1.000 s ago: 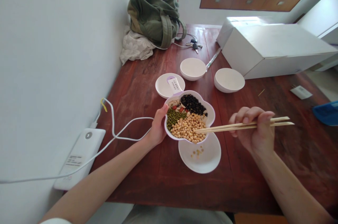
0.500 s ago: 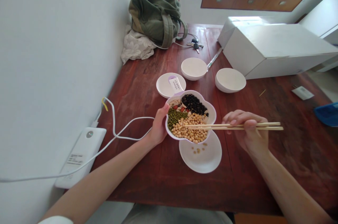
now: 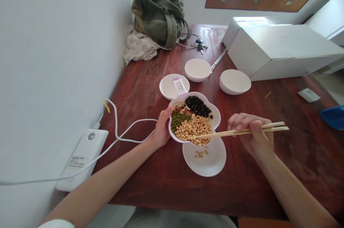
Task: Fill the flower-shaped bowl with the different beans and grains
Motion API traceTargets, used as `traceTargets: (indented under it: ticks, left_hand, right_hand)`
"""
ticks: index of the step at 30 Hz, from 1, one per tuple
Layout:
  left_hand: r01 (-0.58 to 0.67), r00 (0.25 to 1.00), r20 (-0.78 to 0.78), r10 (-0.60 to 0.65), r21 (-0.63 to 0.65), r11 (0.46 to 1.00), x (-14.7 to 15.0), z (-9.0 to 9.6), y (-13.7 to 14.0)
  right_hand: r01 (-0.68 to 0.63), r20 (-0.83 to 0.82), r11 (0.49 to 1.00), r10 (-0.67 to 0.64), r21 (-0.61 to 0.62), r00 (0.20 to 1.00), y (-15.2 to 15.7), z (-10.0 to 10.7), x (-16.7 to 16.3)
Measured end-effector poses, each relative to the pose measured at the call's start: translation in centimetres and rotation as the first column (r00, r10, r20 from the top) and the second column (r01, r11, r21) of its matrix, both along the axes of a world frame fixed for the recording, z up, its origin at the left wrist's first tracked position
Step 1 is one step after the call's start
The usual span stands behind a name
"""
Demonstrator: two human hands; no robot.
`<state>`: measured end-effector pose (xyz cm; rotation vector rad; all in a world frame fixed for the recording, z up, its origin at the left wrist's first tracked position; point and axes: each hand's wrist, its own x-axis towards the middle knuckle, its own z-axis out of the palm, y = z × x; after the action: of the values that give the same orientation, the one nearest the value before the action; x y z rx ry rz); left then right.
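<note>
My left hand (image 3: 162, 127) grips the left edge of a scalloped tray (image 3: 216, 115), white with a lilac rim. Inside it lie black beans (image 3: 197, 106), green mung beans (image 3: 179, 119), pale seeds with red bits (image 3: 181, 107) and soybeans (image 3: 191, 129). A pair of wooden chopsticks (image 3: 228, 133) is held in my right hand (image 3: 254, 131), their tips touching the soybeans near the tray's front. Below the tray's front edge, partly covered by it, a white dish (image 3: 206, 165) holds several soybeans (image 3: 201, 153).
Behind the tray stand a white dish with a label (image 3: 168, 86) and two white bowls (image 3: 198, 70), (image 3: 235, 81). A large white box (image 3: 285, 48) is at back right, a green bag (image 3: 158, 16) at back left. A cabled power bank (image 3: 83, 160) leans by the wall.
The chopstick tips have come together and shifted slightly toward the front of the tray among the soybeans. My left hand and the tray stay practically still.
</note>
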<state>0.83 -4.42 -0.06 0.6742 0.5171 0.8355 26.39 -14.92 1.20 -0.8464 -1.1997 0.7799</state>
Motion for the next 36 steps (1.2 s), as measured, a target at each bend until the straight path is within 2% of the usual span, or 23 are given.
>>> traceTargets:
  ticks: [14, 21, 26, 36]
  left_hand:
    - [-0.012, 1.000, -0.011, 0.012, 0.010, 1.000, -0.01, -0.07, 0.05]
    - [-0.007, 1.000, 0.002, 0.007, 0.020, 1.000, 0.04, -0.03, -0.08]
    - [-0.011, 1.000, 0.003, 0.011, 0.031, 0.999, 0.03, -0.11, -0.04]
    - [0.004, 1.000, -0.010, -0.004, -0.002, 1.000, -0.01, -0.04, -0.09]
  right_hand:
    - [0.014, -0.069, 1.000, -0.014, -0.001, 0.998, 0.13, 0.19, 0.11]
    - [0.109, -0.104, 0.994, -0.106, 0.027, 0.989, 0.22, 0.46, 0.37]
    - [0.186, -0.040, 0.980, -0.184, 0.070, 0.982, 0.14, 0.61, 0.19]
    - [0.114, 0.062, 0.993, -0.115, 0.024, 0.991, -0.24, 0.64, 0.08]
